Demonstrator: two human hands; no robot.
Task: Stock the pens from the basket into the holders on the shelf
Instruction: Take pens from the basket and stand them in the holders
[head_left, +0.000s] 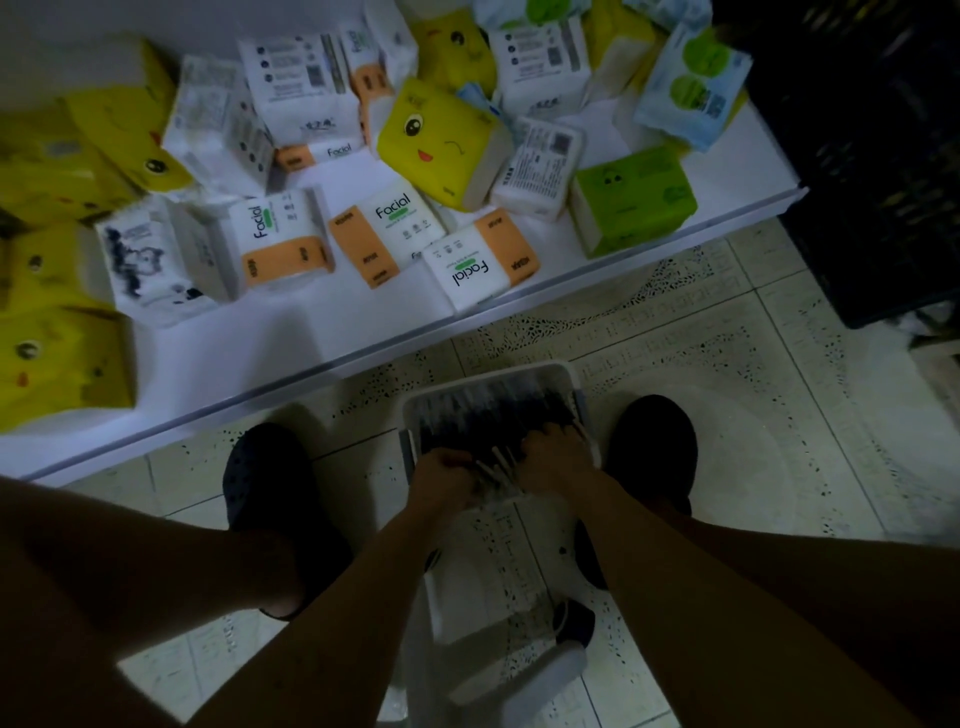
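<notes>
A white basket (524, 375) stands on the tiled floor between my feet, filled with several dark pens (493, 421). Both hands reach down into its near end. My left hand (441, 475) curls its fingers round a bunch of pens with pale ends (498, 467). My right hand (553, 457) lies on the pens beside it, fingers spread and bent into the pile. No pen holders appear in the head view.
A low white shelf (270, 358) runs across the upper view, strewn with several tissue packs (441, 140). A dark crate (883, 182) stands at the upper right. My dark shoes (652, 441) flank the basket. A second white container (514, 670) lies below my arms.
</notes>
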